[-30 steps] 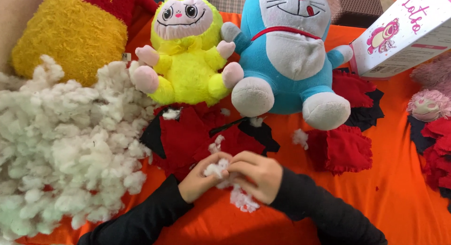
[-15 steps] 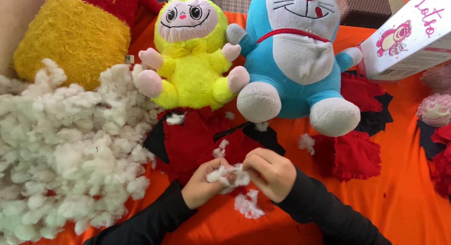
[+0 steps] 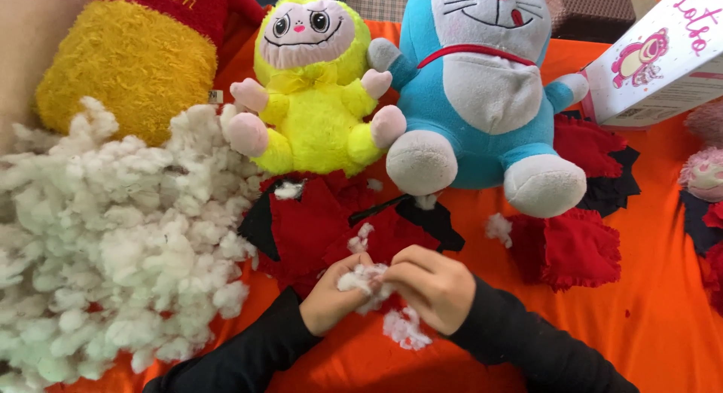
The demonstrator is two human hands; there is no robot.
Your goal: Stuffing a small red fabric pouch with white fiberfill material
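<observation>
A small clump of white fluffy stuffing fibre sits pinched between two hands near the bottom centre of the view. The left hand curls its fingers closed around the clump's left side, and the right hand folds its fingers shut over the right side, so both hands grip the same tuft, touching each other. Both arms wear black sleeves. A loose wisp of white fibre lies just below the hands on the bright orange cloth that covers the surface.

Just beyond the hands lies a flat piece of red and black fleece fabric, with small white tufts on it. To the left spreads a large heap of white stuffing. Farther away stand three plush toys: a yellow fuzzy doll with a pink face in the centre, a blue and white cat-shaped toy to its right, and a yellow bear body with a red top at far left. Another red fleece piece lies right of the hands, and a white and pink cardboard box sits at far right.
</observation>
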